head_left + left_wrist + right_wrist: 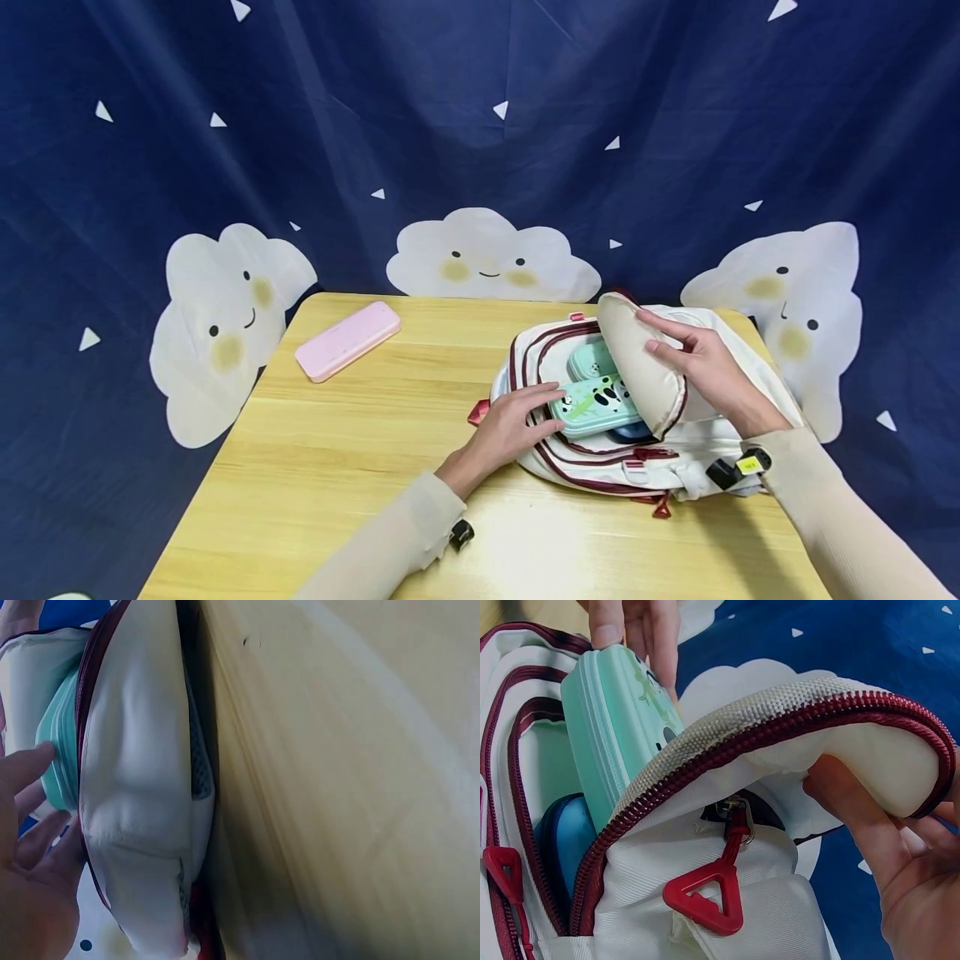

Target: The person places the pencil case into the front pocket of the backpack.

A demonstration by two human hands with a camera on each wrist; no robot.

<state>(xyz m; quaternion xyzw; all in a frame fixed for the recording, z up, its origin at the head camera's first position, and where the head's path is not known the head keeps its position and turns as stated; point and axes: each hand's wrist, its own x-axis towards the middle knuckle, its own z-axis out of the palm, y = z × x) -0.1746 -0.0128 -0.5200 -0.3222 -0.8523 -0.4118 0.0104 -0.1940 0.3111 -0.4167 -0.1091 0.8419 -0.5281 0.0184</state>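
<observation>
A white backpack [540, 477] with dark red zippers lies on the table, its front pocket unzipped. My left hand [506, 429] holds the end of a mint-green pencil case [596, 406] with panda pictures, thumb on one side and fingers on the other. The case sits partly inside the pocket, its far end under the flap. My right hand [708, 367] pinches the pocket flap [780, 712] and lifts it back. A blue rounded item [574, 836] lies in the pocket beside the pencil case. Another mint-green item [590, 360] shows behind it.
A pink pencil case [348, 342] lies at the back left of the wooden table [360, 450]. Red triangular zipper pulls [712, 896] hang from the backpack. A dark blue curtain [450, 125] with cloud faces stands behind the table.
</observation>
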